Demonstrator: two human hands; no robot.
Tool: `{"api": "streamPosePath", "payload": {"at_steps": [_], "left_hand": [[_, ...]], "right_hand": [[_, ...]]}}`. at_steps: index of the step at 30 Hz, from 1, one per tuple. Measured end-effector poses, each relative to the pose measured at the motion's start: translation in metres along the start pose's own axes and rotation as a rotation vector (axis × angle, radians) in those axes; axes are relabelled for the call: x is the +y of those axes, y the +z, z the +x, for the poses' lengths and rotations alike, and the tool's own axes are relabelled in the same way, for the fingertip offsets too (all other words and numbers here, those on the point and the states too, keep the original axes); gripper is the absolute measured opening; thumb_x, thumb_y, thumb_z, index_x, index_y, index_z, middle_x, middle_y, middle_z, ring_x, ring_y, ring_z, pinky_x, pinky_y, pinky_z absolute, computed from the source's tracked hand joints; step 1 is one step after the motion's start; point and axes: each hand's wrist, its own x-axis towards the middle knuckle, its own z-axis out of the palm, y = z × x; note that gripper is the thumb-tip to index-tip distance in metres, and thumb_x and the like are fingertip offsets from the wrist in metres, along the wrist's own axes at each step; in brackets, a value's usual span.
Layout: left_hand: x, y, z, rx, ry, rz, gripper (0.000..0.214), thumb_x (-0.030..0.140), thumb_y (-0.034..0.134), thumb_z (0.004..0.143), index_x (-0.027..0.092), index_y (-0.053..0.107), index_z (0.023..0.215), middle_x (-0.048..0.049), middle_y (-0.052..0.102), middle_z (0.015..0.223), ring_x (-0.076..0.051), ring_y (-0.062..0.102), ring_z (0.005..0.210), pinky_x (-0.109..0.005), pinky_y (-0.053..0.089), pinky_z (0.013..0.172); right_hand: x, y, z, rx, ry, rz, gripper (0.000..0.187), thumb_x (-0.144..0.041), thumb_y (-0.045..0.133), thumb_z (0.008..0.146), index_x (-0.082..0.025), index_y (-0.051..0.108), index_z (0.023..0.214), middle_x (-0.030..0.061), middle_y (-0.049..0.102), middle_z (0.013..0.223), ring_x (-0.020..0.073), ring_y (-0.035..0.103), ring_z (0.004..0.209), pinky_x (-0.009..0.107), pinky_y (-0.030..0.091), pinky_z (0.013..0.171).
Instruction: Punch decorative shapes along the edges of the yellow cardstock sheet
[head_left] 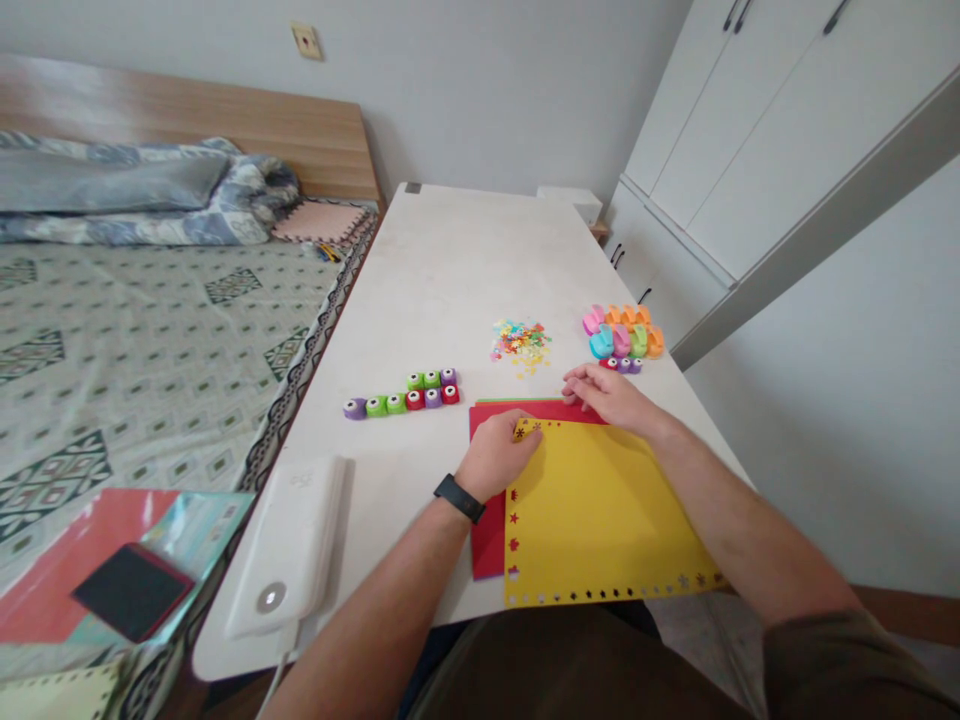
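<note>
Your left hand (496, 452) pinches the far-left corner of the yellow, punched-edge paper sheet (600, 505), apparently to steady it over the red paper sheet (489, 545) on the white worktop (457, 285). Your right hand (611, 397), loosely parted, grips nothing visible at the red sheet's far edge.

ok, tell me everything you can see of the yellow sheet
The yellow sheet looks like thin paper or card, flat and roughly rectangular. Small punched shapes, including stars and a crown, line its left and bottom edges, with a few along the top left. It lies partly over a red sheet at the near end of the white table. The left hand grips its upper-left corner, thumb on top; the right forearm hides its right side.
</note>
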Motion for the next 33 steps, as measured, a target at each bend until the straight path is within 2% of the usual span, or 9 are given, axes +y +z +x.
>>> {"api": "streamPosePath", "payload": {"at_steps": [1,6,13,23,33], "left_hand": [[0.000,0.000,0.000,-0.001,-0.003,0.000,0.022,0.036,0.059,0.091,0.018,0.072,0.092,-0.0051,0.074,0.083,-0.018,0.065,0.072,-0.026,0.044,0.060],[0.000,-0.001,0.000,0.000,-0.012,-0.004,0.019,0.032,0.060,0.089,0.018,0.072,0.092,-0.0058,0.075,0.084,-0.019,0.066,0.072,-0.026,0.045,0.061],[0.004,-0.003,0.000,0.006,-0.014,0.019,0.017,0.029,0.060,0.088,0.018,0.073,0.088,-0.0060,0.075,0.084,-0.018,0.065,0.071,-0.027,0.044,0.062],[0.007,-0.004,-0.003,0.003,-0.011,0.039,0.019,0.030,0.060,0.089,0.019,0.074,0.093,-0.0053,0.075,0.083,-0.018,0.065,0.069,-0.026,0.043,0.061],[0.010,-0.007,-0.005,0.026,-0.004,0.053,0.016,0.029,0.060,0.089,0.019,0.070,0.081,-0.0032,0.070,0.073,-0.018,0.063,0.066,-0.027,0.041,0.061]], "right_hand": [[-0.001,0.005,0.004,-0.006,-0.006,-0.016,0.034,-0.052,0.059,0.098,-0.021,0.064,0.110,0.0086,0.076,0.104,0.0209,0.073,0.091,0.033,0.057,0.075],[0.002,0.009,0.022,0.148,-0.103,-0.065,0.040,-0.060,0.057,0.097,-0.023,0.065,0.113,0.0067,0.074,0.113,0.0215,0.069,0.103,0.034,0.056,0.082],[-0.003,0.014,0.014,0.047,-0.018,0.039,0.039,-0.059,0.057,0.098,-0.022,0.061,0.107,0.0086,0.074,0.106,0.0203,0.074,0.093,0.031,0.056,0.075],[-0.004,0.021,0.002,-0.012,-0.032,-0.044,0.037,-0.058,0.057,0.098,-0.023,0.066,0.108,0.0064,0.076,0.103,0.0205,0.072,0.094,0.037,0.057,0.087],[-0.007,0.025,0.000,-0.016,-0.028,-0.080,0.035,-0.056,0.059,0.097,-0.024,0.068,0.108,0.0058,0.076,0.101,0.0213,0.071,0.093,0.037,0.057,0.084]]}}
